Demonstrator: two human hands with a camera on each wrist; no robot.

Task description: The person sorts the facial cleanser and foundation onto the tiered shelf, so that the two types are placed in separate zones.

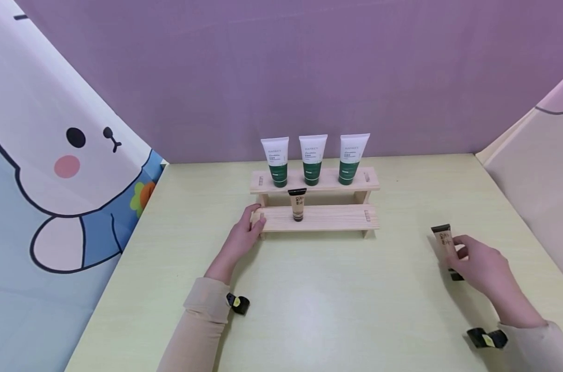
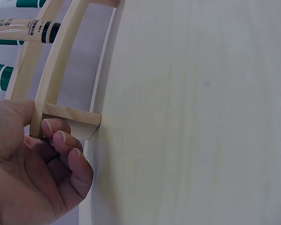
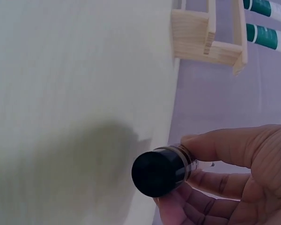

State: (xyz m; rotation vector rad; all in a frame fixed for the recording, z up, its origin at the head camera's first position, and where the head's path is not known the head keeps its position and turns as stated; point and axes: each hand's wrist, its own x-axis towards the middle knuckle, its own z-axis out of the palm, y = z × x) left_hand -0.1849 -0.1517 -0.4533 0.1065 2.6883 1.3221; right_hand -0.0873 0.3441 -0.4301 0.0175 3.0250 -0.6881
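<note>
A two-tier wooden display rack [image 1: 337, 217] stands on the table. My left hand [image 1: 245, 233] grips the left end of its lower step; in the left wrist view the thumb and curled fingers [image 2: 79, 164] lie around that end. One small beige tube [image 1: 298, 205] with a black cap stands cap-down on the lower step. Off to the right of the rack, my right hand [image 1: 483, 263] pinches a matching beige tube [image 1: 444, 242], tilted, its black cap [image 3: 155, 173] pointing down. In the right wrist view the cap looks raised off the table, with a shadow beside it.
On the upper step stand three white-and-green tubes: a left one [image 1: 277, 160], a middle one [image 1: 312, 159] and a right one [image 1: 353, 157]. Behind the pale table [image 1: 337, 310] hangs a purple cloth [image 1: 309, 77]. A cartoon-print cloth [image 1: 40, 129] borders the left side.
</note>
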